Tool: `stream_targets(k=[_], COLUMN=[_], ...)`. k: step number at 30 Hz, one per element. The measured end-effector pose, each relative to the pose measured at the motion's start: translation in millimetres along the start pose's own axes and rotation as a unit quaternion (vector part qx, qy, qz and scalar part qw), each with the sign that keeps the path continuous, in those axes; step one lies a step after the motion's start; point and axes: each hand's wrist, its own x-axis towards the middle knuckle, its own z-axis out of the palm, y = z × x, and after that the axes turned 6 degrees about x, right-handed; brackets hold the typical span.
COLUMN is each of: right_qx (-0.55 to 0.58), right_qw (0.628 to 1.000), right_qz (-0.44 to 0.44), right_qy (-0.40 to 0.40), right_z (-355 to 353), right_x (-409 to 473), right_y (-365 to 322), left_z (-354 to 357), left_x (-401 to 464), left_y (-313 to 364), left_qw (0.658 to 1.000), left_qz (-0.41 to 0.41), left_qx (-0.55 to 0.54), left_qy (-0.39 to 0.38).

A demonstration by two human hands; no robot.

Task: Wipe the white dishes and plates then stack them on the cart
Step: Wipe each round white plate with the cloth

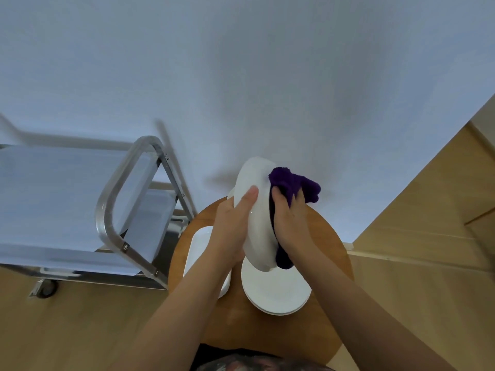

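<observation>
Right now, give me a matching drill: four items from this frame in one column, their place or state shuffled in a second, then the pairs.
Items:
1. purple cloth
2. white dish
3. stack of round plates
4. cart

Place or state:
A. flat on the round wooden table
B. stands to the left of the table
C. held tilted on edge by the left hand
D. pressed to the dish by the right hand

Pairs: 1-D, 2-C, 3-A, 4-B
</observation>
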Motion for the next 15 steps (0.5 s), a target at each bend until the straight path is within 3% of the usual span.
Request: stream_targets(k=[6,11,15], right_qx=[-0.058,-0.228,-0.316], right_qw=[0.986,0.904,0.841], right_qz=[-0.121,-0.354,-0.432], right_qy=[-0.097,-0.079,-0.077], right_z=[3,-1,-18], right_x=[-17,-41,-40], right_y=[2,21,48], left_z=[2,-5,-13], left_x=[8,8,14], left_y=[-1,-4,-14], left_qw=[0.997,0.972,0.967], left_qz=[-0.021,-0.157,-0.206], left_qx=[-0.006,-0.175,-0.146], left_qy=[0.072,-0.006,0.044])
